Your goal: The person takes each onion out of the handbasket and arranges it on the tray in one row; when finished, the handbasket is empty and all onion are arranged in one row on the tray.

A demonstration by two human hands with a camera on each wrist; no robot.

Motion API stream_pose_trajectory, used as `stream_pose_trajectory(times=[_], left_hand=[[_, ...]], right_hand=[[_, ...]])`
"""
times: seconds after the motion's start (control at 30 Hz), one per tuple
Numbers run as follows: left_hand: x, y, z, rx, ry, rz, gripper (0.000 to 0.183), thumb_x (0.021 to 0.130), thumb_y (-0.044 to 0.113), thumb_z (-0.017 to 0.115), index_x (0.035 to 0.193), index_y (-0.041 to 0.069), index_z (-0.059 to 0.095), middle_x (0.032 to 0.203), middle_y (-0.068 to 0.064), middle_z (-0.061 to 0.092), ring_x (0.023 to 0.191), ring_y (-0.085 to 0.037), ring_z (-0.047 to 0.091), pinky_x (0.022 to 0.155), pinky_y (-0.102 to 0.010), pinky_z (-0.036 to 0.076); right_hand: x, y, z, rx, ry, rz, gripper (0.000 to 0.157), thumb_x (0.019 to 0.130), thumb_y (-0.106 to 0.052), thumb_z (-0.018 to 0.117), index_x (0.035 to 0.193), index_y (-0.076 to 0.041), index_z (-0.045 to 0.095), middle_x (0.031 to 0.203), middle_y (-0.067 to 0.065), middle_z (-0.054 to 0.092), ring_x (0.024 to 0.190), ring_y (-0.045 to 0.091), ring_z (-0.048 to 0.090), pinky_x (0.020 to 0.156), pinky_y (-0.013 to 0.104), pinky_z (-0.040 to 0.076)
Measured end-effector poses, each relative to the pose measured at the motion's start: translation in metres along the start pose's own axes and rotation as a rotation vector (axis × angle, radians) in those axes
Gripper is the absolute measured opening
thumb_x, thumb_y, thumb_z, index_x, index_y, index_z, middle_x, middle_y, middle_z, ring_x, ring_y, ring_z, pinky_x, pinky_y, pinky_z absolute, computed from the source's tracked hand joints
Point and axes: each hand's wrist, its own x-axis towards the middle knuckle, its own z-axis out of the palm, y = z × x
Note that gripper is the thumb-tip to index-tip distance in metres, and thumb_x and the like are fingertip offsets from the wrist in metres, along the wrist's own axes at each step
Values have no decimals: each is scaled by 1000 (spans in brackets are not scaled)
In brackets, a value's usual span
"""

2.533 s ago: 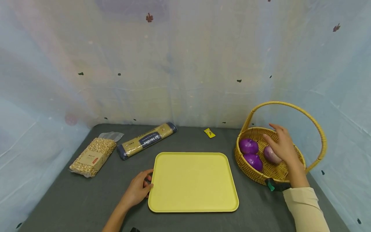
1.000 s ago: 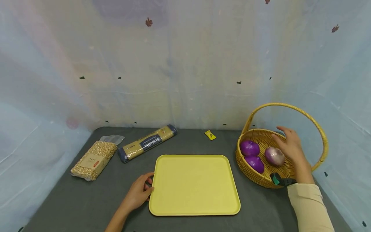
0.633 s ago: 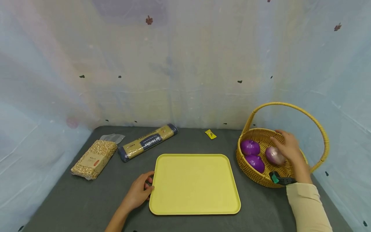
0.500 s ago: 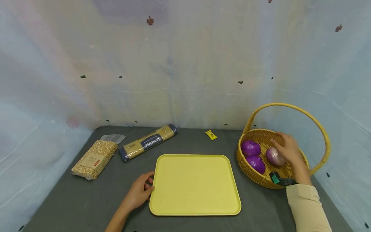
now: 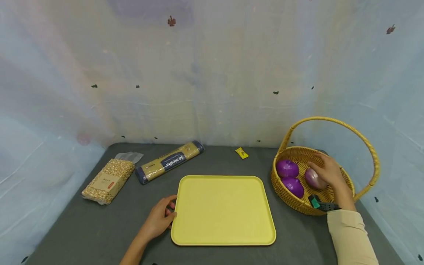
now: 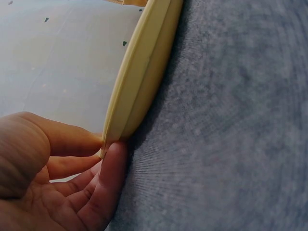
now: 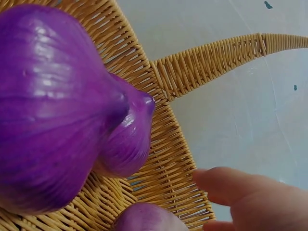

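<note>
My left hand (image 5: 157, 219) pinches the left rim of a yellow rectangular tray (image 5: 222, 210). In the left wrist view, thumb and fingers close on the rim of the tray (image 6: 137, 77). My right hand (image 5: 330, 173) reaches into a wicker basket (image 5: 299, 206), its fingers spread over a pale purple onion (image 5: 314, 179). Whether it touches this onion is unclear. Two glossy deep purple onions lie to the left in the basket, an upper onion (image 5: 286, 169) and a lower onion (image 5: 293, 187). In the right wrist view, the pale onion (image 7: 147, 220) shows only in part, beside the hand (image 7: 260, 202).
The basket's tall handle (image 5: 372, 158) arches over the right hand. A clear bag of pale beans or kernels (image 5: 114, 173) lies at the left, beside a long pasta packet (image 5: 170, 162). A small yellow sachet (image 5: 241, 152) lies behind the tray on the grey table (image 5: 99, 232).
My right hand was held higher and farther to the right of the pale onion a second ago; it has lowered into the basket over that onion. The left hand and tray stay put.
</note>
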Motion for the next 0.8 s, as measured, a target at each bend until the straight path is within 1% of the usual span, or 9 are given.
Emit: stream_pose_trajectory(times=[0.23,0.4,0.63,0.8], left_hand=[[1,-1,0,2,0,-2,50,82,-6,62,130,2,49,93,-9,50,60,-13,50,40,-26,50],[1,-1,0,7,3,1,50,82,-6,62,130,2,49,93,-9,50,60,-12,50,40,-25,50],[1,-1,0,3,-3,-4,50,83,-6,62,130,2,49,93,-8,50,60,-13,50,40,-26,50],[1,-1,1,3,-2,-6,51,82,-6,62,131,3,49,94,-8,50,61,-13,50,40,-26,50]], right_hand=[[1,1,1,-41,-83,70,55,93,-27,54,127,15,41,124,40,42,112,56,38,91,68,33],[0,3,1,-27,-130,77,54,93,-26,55,127,14,41,125,40,41,112,56,39,91,67,35],[-2,4,2,-35,-195,99,59,93,-30,55,128,15,41,123,40,44,108,55,43,88,65,39],[-4,4,2,-15,-243,92,58,92,-29,56,127,15,42,121,40,46,109,55,44,88,64,39]])
